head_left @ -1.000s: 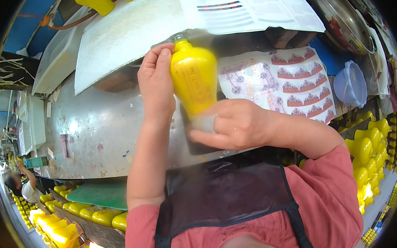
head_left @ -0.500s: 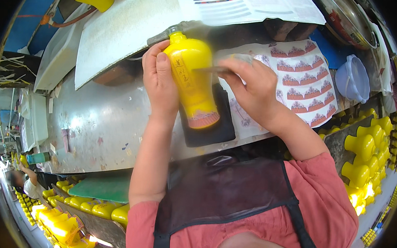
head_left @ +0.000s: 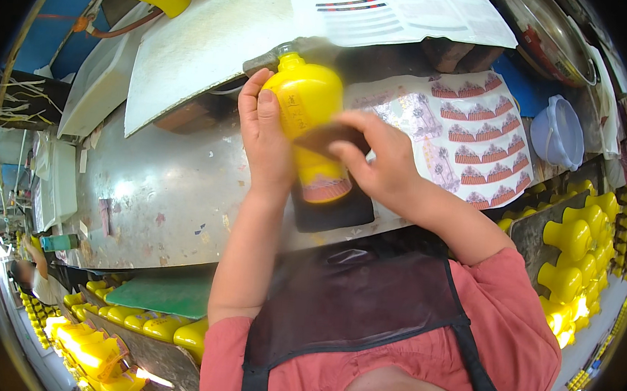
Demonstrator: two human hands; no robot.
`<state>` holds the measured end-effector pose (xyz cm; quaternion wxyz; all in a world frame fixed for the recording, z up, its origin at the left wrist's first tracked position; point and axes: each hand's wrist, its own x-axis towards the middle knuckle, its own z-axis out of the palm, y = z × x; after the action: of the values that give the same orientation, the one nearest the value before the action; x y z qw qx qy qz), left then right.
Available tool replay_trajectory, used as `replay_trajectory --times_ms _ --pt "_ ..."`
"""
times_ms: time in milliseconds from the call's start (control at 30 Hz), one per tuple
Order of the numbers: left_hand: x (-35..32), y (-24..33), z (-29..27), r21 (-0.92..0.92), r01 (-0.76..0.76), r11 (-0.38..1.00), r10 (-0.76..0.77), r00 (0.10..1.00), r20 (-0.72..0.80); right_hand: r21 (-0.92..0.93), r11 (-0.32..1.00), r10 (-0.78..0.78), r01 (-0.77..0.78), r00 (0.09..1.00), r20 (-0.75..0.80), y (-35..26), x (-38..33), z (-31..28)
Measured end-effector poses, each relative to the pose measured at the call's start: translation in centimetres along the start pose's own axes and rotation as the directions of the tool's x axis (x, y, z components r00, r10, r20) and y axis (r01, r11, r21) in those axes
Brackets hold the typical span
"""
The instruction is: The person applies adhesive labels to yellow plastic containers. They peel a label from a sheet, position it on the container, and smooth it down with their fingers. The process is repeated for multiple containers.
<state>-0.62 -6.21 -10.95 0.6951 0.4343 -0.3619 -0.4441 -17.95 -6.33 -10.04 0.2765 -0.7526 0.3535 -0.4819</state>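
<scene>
A glossy yellow bottle (head_left: pixel 310 93) lies tilted before me, its neck away from me against a dark support. It bears a strip of characters down its front and a pink-and-purple decal (head_left: pixel 326 188) near its base. My left hand (head_left: pixel 268 138) grips its left side, thumb on the front and fingers curled round behind. In my right hand (head_left: pixel 385 160) a flat brown scraper-like piece (head_left: pixel 332 138) is pinched between thumb and fingers, slanting across the bottle's middle and blurred by motion. The bottle's base rests over a black pad (head_left: pixel 334 216).
A sheet of pink-and-purple decals (head_left: pixel 434 131) lies right of the bottle. Beyond stand a pale blue bucket (head_left: pixel 555 132) and a metal basin (head_left: pixel 546 34). A white board (head_left: pixel 208 39) borders the metal table (head_left: pixel 160 199). Yellow bottles (head_left: pixel 579 243) fill racks at both sides; another person (head_left: pixel 39 278) is at far left.
My right hand has moved down and a little left, carrying the scraper lower across the bottle; its broad face now shows. My left hand still grips the bottle.
</scene>
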Motion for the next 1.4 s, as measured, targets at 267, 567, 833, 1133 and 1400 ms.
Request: replay_trajectory --times_ms 267,567,833,1133,1400 --pt "-0.4 0.1 -0.2 0.444 -0.166 0.88 0.155 0.986 0.063 -0.089 0.995 -0.063 0.053 0.992 -0.112 0.7 3.0 -0.5" --pt "-0.1 0.3 -0.3 0.415 -0.189 0.89 0.181 0.982 0.06 -0.042 0.998 -0.042 0.045 0.997 0.072 -1.1 7.2 -0.5" --pt "0.4 0.8 -0.3 0.622 -0.316 0.716 0.269 0.948 0.172 -0.121 0.993 -0.005 0.001 1.0 -0.028 -0.2 8.0 0.5" --pt "0.6 0.5 -1.4 0.238 -0.128 0.963 0.095 0.985 0.147 -0.083 0.997 -0.011 0.007 0.998 -0.055 0.2 7.9 0.8" --pt "0.6 0.7 -1.4 0.454 -0.232 0.861 0.164 0.969 0.185 -0.092 0.996 -0.008 0.003 0.998 -0.058 0.3 7.9 0.9"
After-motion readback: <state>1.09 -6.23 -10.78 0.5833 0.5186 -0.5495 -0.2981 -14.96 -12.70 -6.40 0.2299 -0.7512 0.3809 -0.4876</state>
